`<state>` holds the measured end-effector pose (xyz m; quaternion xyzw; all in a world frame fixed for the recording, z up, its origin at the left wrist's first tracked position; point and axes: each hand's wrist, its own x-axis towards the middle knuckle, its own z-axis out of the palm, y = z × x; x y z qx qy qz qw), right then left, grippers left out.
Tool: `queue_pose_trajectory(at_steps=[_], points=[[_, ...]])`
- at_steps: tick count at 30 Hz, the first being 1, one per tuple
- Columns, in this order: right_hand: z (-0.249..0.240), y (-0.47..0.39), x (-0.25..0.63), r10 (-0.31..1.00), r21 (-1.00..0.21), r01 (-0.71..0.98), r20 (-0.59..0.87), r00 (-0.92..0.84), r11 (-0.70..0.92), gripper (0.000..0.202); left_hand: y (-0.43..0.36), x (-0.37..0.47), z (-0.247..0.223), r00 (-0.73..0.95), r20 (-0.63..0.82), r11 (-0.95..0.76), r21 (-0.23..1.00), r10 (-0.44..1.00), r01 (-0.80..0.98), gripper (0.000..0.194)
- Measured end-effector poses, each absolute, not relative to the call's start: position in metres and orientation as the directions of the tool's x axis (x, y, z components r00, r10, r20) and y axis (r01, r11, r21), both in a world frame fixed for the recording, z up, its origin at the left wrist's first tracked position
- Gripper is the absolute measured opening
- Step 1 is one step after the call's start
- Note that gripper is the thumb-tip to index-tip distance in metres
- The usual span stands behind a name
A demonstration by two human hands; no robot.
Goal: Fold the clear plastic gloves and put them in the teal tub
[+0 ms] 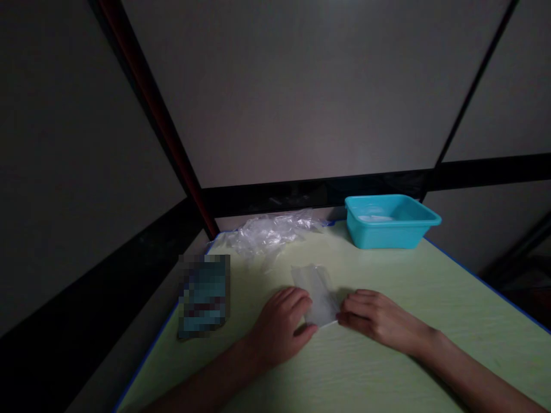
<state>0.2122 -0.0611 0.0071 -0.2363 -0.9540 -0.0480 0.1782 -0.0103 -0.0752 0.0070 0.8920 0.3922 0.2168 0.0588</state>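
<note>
A clear plastic bag (319,295), folded into a small flat rectangle, lies on the table between my two hands. My left hand (282,324) rests at its left side, fingertips on the edge and the thumb apart from them near the lower left corner. At the lower right corner, my right hand (372,316) has its fingers pressed together on the bag's edge. Its thumb is mostly hidden.
A crumpled heap of clear plastic bags (275,232) lies at the table's back edge. A turquoise plastic basin (390,234) with something pale inside stands at the back right. A blurred-out dark teal item (204,298) lies at the left edge of the pale green table (430,298).
</note>
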Motion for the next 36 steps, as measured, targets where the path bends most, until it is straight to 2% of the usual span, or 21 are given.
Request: queue_pose_trajectory(at_steps=[4,16,19,22,29,31,36], points=[[0.006,-0.062,0.212,0.38,0.118,0.445,0.356,-0.854,0.888,0.024,-0.075,-0.01,0.007,0.599,0.328,-0.68,0.272,0.731,0.681,0.028],[0.007,-0.065,0.207,0.397,0.15,0.452,0.294,-0.869,0.879,0.021,-0.077,-0.009,0.005,0.587,0.341,-0.675,0.274,0.735,0.685,0.027],[0.003,-0.063,0.208,0.362,0.16,0.42,0.297,-0.883,0.893,0.018,-0.076,-0.009,0.004,0.586,0.346,-0.677,0.279,0.732,0.681,0.027],[0.002,-0.062,0.209,0.354,0.111,0.409,0.334,-0.874,0.906,0.02,-0.076,-0.01,0.005,0.587,0.342,-0.676,0.286,0.734,0.679,0.03],[0.012,-0.068,0.206,0.489,-0.056,0.494,0.266,-0.83,0.868,0.022,-0.076,-0.011,0.008,0.613,0.369,-0.714,0.313,0.699,0.626,0.049],[0.015,-0.068,0.205,0.539,-0.111,0.529,0.26,-0.801,0.841,0.021,-0.077,-0.011,0.007,0.616,0.39,-0.727,0.306,0.685,0.615,0.045],[0.019,-0.068,0.208,0.644,-0.313,0.569,0.246,-0.725,0.76,0.017,-0.074,-0.011,0.002,0.623,0.428,-0.749,0.258,0.655,0.61,0.019]])
